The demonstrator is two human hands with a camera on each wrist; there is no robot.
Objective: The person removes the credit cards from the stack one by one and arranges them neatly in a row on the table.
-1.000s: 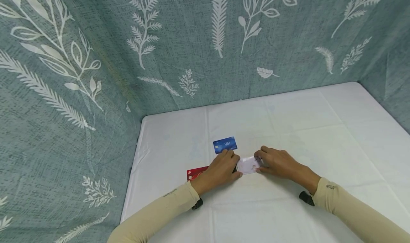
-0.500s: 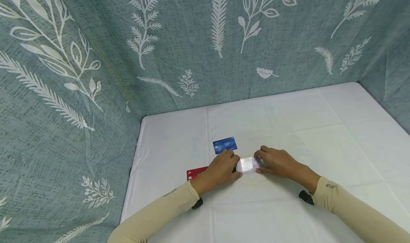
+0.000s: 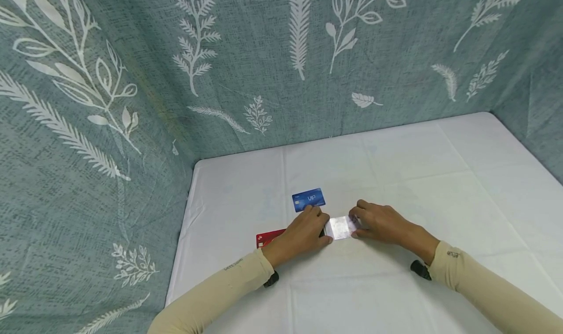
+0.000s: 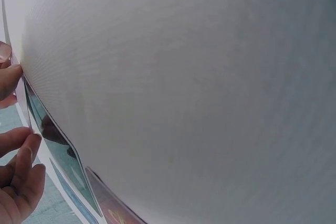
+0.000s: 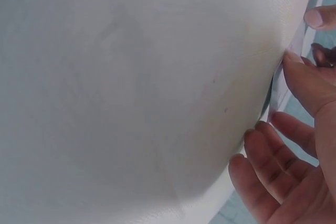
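In the head view, my left hand (image 3: 301, 233) and right hand (image 3: 384, 224) face each other over a pale, clear plastic sleeve (image 3: 339, 228) on the white table. Right thumb and fingertips pinch the sleeve's right end. A dark glossy card-like piece (image 3: 323, 233) shows under the left hand, against the sleeve's left edge; its top mirrors fingers in the left wrist view. Left thumb and fingers grip this piece by its edges near the sleeve, most of it covered by the hand. A blue VIP card (image 3: 309, 199) lies just beyond. The red card (image 3: 269, 237) is partly under the left forearm.
White cloth covers the table (image 3: 396, 167). Behind it and to the left hangs a green leaf-patterned curtain (image 3: 264, 55). Black wrist devices sit under both cuffs, one showing as a dark knob (image 3: 421, 270) by the right sleeve.
A bright reflection has appeared on the sleeve since a second ago, which suggests a slight tilt. Both hands and the blue and red cards stay in place.
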